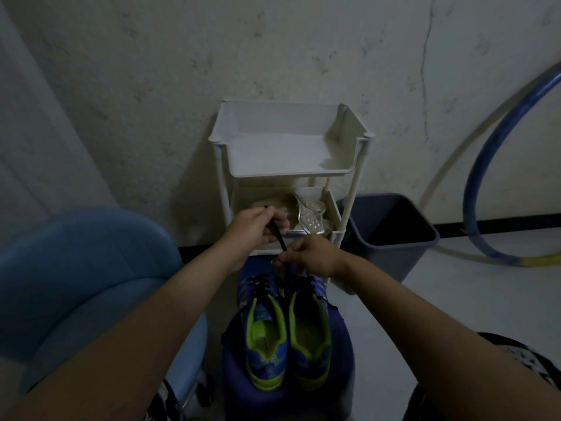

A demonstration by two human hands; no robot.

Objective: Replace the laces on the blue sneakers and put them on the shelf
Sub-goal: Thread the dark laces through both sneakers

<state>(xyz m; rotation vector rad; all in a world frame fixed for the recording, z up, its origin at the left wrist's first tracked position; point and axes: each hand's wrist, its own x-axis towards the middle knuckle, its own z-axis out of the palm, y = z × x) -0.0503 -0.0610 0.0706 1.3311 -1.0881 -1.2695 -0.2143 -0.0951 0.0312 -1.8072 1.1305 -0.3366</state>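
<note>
Two blue sneakers [264,357] stand side by side, heels toward us, on a dark blue stool [344,344], below the fingers and nearer to us. One black lace [279,240] runs taut between two hands. The left hand [253,229] has its fingers curled round the upper end. The right hand [315,253] pinches it lower down, just above the eyelets. Which shoe it enters we cannot tell.

We judge the lace light, limp and apt to slip, so it should be held close to its tip for threading. The sneakers look light and soft-walled, best lifted by the heel collars.

One white tiered shelf [288,173] stands just beyond the fingers, its middle tier holding clear sandals [309,209], count uncertain. One grey bin [391,235] sits to their right.
</note>
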